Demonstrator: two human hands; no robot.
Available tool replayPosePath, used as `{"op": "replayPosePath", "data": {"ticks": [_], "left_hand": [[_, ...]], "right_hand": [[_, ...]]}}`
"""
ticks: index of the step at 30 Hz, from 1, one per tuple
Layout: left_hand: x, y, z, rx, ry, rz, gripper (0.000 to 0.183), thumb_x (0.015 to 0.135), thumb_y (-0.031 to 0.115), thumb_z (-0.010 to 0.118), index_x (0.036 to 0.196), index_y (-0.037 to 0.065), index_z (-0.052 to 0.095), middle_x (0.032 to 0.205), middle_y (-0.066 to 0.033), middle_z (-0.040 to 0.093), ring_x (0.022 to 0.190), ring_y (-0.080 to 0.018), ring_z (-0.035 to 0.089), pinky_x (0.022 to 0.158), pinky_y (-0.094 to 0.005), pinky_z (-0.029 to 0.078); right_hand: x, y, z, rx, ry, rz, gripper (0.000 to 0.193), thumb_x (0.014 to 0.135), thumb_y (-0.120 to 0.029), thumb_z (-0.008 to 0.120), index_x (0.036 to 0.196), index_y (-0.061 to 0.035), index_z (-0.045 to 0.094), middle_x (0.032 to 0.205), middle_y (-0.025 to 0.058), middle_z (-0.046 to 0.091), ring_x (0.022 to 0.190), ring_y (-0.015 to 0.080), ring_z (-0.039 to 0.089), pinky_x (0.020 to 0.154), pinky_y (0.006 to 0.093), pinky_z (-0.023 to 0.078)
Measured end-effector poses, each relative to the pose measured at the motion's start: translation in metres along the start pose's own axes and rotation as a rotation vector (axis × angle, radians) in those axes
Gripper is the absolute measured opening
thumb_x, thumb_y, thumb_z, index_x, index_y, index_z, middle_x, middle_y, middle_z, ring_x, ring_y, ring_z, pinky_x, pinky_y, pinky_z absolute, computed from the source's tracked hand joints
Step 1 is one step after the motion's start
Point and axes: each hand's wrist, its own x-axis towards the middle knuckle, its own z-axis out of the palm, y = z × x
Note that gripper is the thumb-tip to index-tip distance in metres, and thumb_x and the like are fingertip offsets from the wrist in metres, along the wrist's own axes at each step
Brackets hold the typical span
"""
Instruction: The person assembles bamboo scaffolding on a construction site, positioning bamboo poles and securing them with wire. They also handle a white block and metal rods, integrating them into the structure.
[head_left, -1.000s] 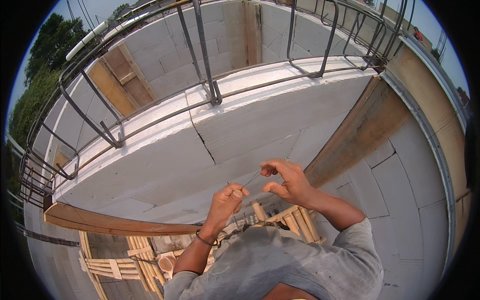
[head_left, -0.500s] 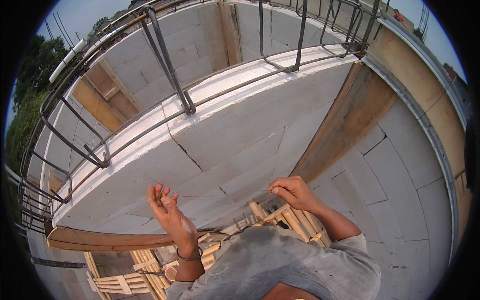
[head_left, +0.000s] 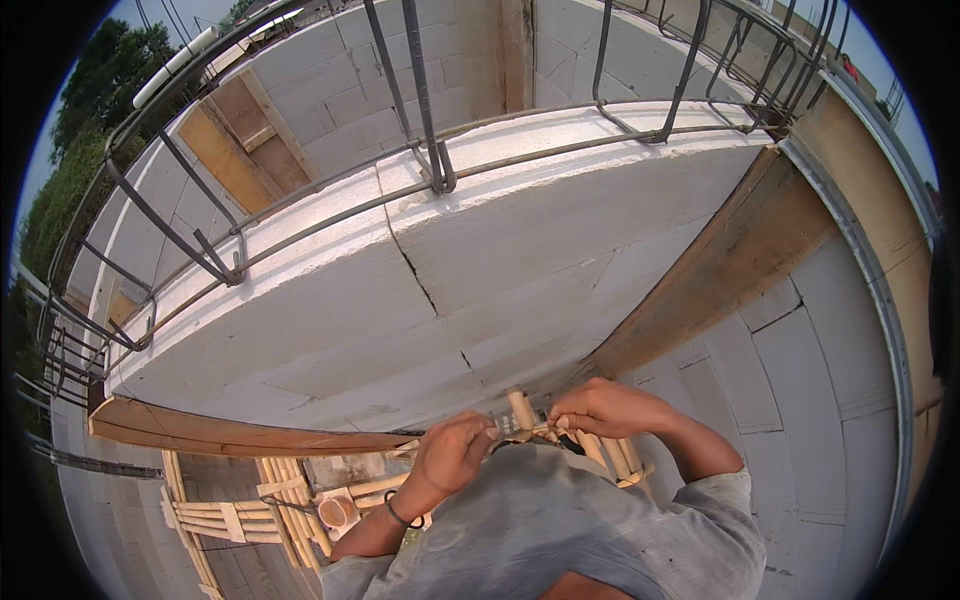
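My left hand (head_left: 458, 450) is in front of my chest, its fingers curled and pinched together; what lies between them is too small to make out. A little to its right, my right hand (head_left: 605, 408) is closed, thumb against the fingers. It gripped a thin strand, string or wire, half a second ago; against the background that strand hardly shows now. Both hands are below and on the near side of the pale block wall (head_left: 570, 230), apart from its face. A dark band circles my left wrist.
Bent steel reinforcing bars (head_left: 432, 120) run along the wall's top. A brown timber board (head_left: 720, 250) slants down at right, another (head_left: 240, 432) edges the wall's lower left. Below are bamboo scaffolding (head_left: 235, 520) and a round reddish-brown container (head_left: 338, 512). Metal-edged formwork (head_left: 850, 190) stands far right.
My left hand has gone from raised with fingers spread to closed, moving right and down toward my right hand. My right hand has dropped slightly. The view has shifted, too.
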Motion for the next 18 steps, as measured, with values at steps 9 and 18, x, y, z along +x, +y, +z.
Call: {"op": "replayPosePath", "data": {"ticks": [9,18], "left_hand": [[-0.018,-0.042,0.009,-0.03,-0.301,-0.137,0.024,0.094,0.023,0.056,0.088,0.0,0.062,0.075,-0.0148,0.061,0.07,-0.0321,0.059,0.065,-0.0411,0.046],[-0.036,-0.05,0.01,-0.193,-0.2,-0.151,0.032,0.093,0.025,0.056,0.075,-0.002,0.053,0.071,-0.0168,0.056,0.067,-0.033,0.054,0.07,-0.0436,0.043]], "right_hand": [[0.012,0.014,0.027,0.167,-0.351,0.243,0.013,0.09,-0.013,0.059,0.097,-0.0034,0.065,0.071,0.0042,0.067,0.058,0.0117,0.061,0.058,0.0287,0.05],[0.034,0.023,0.03,0.042,-0.373,0.145,0.022,0.094,-0.026,0.059,0.096,-0.0054,0.067,0.072,0.0052,0.066,0.066,0.0149,0.063,0.064,0.0318,0.049]]}}
